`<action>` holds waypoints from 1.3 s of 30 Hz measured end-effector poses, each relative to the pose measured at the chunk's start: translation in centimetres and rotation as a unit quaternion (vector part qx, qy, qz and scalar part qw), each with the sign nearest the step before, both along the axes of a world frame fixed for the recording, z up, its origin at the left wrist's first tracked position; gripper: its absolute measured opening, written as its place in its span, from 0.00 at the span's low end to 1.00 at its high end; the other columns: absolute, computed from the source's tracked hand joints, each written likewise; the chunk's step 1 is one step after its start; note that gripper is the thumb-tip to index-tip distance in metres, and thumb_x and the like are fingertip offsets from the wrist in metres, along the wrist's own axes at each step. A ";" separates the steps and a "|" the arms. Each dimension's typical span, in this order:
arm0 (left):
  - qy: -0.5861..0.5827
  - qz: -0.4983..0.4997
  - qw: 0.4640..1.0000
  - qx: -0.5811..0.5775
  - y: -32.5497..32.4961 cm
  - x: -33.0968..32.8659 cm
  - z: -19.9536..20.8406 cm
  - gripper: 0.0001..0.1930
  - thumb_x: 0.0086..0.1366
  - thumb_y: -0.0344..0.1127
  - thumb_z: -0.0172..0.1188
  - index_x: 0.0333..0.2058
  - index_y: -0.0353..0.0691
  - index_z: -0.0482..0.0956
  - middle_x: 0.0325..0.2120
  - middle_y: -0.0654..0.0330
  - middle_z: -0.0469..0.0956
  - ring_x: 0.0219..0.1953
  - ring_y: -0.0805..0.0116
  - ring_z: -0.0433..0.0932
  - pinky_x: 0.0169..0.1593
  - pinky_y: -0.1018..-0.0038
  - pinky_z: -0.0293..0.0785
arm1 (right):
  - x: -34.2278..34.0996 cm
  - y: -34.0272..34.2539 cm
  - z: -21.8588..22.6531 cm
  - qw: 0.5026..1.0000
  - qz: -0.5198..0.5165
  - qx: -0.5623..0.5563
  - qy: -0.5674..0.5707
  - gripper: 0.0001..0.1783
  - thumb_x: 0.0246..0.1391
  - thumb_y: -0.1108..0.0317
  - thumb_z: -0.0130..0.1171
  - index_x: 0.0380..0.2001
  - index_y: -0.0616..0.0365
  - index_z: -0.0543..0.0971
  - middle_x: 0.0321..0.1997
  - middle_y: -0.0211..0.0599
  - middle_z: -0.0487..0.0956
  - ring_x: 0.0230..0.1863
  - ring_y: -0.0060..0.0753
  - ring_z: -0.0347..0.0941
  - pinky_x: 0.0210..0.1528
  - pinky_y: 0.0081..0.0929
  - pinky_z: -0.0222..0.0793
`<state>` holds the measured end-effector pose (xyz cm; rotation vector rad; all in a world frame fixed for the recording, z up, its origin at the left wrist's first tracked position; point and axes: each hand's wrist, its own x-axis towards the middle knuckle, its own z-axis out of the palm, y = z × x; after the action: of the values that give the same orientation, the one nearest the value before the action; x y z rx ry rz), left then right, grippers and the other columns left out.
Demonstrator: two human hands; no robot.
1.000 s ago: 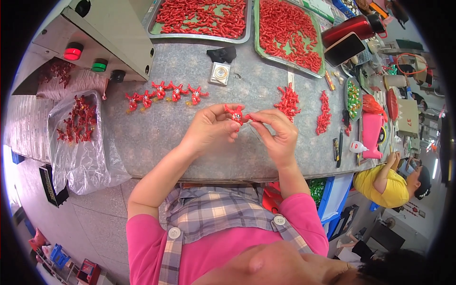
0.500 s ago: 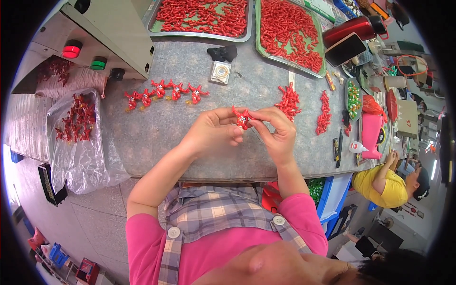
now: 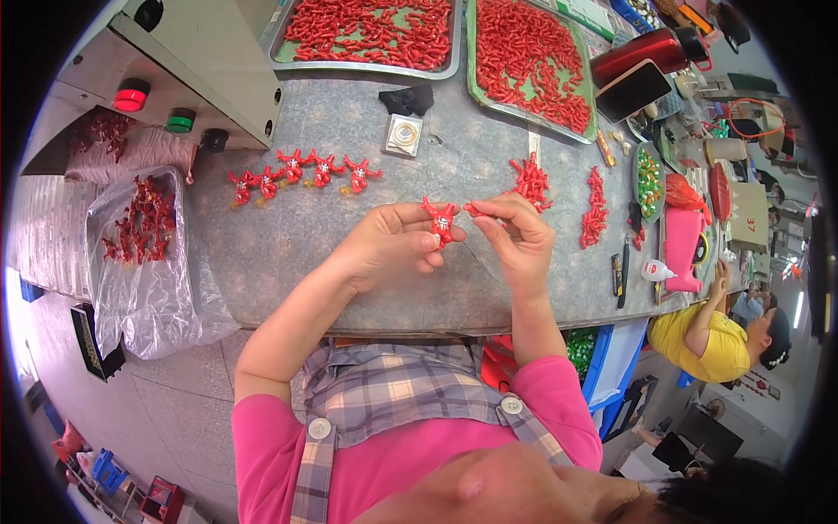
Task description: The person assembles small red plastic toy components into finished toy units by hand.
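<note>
Between the fingers of my left hand [image 3: 391,243] is a small red figurine [image 3: 442,225] with pale markings on its front and raised points on top. My right hand [image 3: 518,244] pinches a small red plastic piece [image 3: 474,209], a little apart from the figurine's right side. Beyond my left hand stands a row of several similar red figurines [image 3: 324,168] with yellowish bases. Just past my right hand lies a pile of small red parts [image 3: 531,182], with a narrower pile [image 3: 594,210] to its right.
Two metal trays of red parts [image 3: 367,35] [image 3: 531,65] sit at the back. A control box [image 3: 201,70] and a plastic bag of figurines [image 3: 144,218] are at left. At right are a phone [image 3: 635,91], a glue bottle [image 3: 656,271] and pens [image 3: 621,275]. A person in yellow [image 3: 711,345] sits beyond.
My right hand has moved slightly right, away from the figurine, with the small red piece in its fingers. My left hand still holds the figurine, now more upright and in plainer sight.
</note>
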<state>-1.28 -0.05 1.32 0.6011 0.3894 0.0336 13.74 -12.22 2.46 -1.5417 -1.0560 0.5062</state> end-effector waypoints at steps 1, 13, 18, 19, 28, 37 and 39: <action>-0.001 -0.001 1.000 0.000 0.0 0.0 0.0 0.22 0.55 0.28 0.58 0.49 0.33 0.67 0.40 0.53 0.75 0.26 0.79 0.74 0.30 0.85 0.72 | 0.2 -0.1 0.0 1.000 -0.008 0.002 0.000 0.10 0.40 0.80 0.61 0.31 0.61 0.79 0.28 0.34 0.77 0.32 0.25 0.72 0.36 0.20 0.65; -0.008 -0.002 1.000 -0.011 0.1 -0.1 -0.5 0.25 0.53 0.30 0.60 0.51 0.35 0.66 0.40 0.54 0.76 0.26 0.79 0.74 0.30 0.84 0.72 | 0.0 -0.3 0.2 0.995 -0.006 0.019 0.094 0.09 0.45 0.81 0.56 0.34 0.64 0.77 0.35 0.35 0.74 0.37 0.23 0.71 0.40 0.18 0.66; -0.045 0.004 0.997 -0.061 0.2 -0.1 -0.9 0.25 0.52 0.31 0.61 0.50 0.36 0.67 0.40 0.53 0.76 0.26 0.79 0.75 0.29 0.84 0.72 | 0.1 -0.4 0.2 0.995 -0.005 0.019 0.099 0.09 0.46 0.80 0.56 0.34 0.64 0.77 0.35 0.35 0.74 0.38 0.23 0.71 0.41 0.18 0.66; -0.045 0.004 0.997 -0.061 0.2 -0.1 -0.9 0.25 0.52 0.31 0.61 0.50 0.36 0.67 0.40 0.53 0.76 0.26 0.79 0.75 0.29 0.84 0.72 | 0.1 -0.5 0.2 0.995 -0.006 0.016 0.099 0.09 0.46 0.80 0.56 0.34 0.64 0.77 0.35 0.35 0.74 0.38 0.23 0.71 0.41 0.17 0.66; 0.072 0.044 0.991 0.100 -0.8 0.3 0.8 0.22 0.54 0.21 0.56 0.49 0.37 0.67 0.37 0.56 0.75 0.28 0.75 0.75 0.32 0.81 0.72 | 4.0 -2.3 -1.0 0.992 -0.122 0.005 -0.017 0.08 0.46 0.80 0.56 0.33 0.64 0.78 0.33 0.33 0.75 0.33 0.20 0.70 0.37 0.17 0.66; 0.055 0.080 0.978 0.186 -0.9 0.3 -0.6 0.25 0.52 0.27 0.62 0.49 0.34 0.65 0.34 0.53 0.74 0.27 0.77 0.72 0.28 0.81 0.71 | 8.4 -5.4 -2.3 0.923 -0.247 -0.146 -0.255 0.07 0.48 0.75 0.56 0.32 0.61 0.79 0.30 0.30 0.76 0.31 0.19 0.72 0.36 0.15 0.66; 0.053 0.077 0.981 0.169 -0.9 0.3 -0.6 0.25 0.51 0.26 0.62 0.49 0.34 0.66 0.34 0.54 0.74 0.26 0.77 0.72 0.27 0.82 0.71 | 8.5 -5.5 -2.5 0.922 -0.258 -0.159 -0.242 0.07 0.48 0.75 0.56 0.32 0.61 0.79 0.30 0.31 0.77 0.32 0.20 0.72 0.36 0.16 0.66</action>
<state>-0.98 -0.91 0.68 0.9101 0.5392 0.2202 22.22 -17.76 -0.07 -2.2185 -0.8941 -0.0919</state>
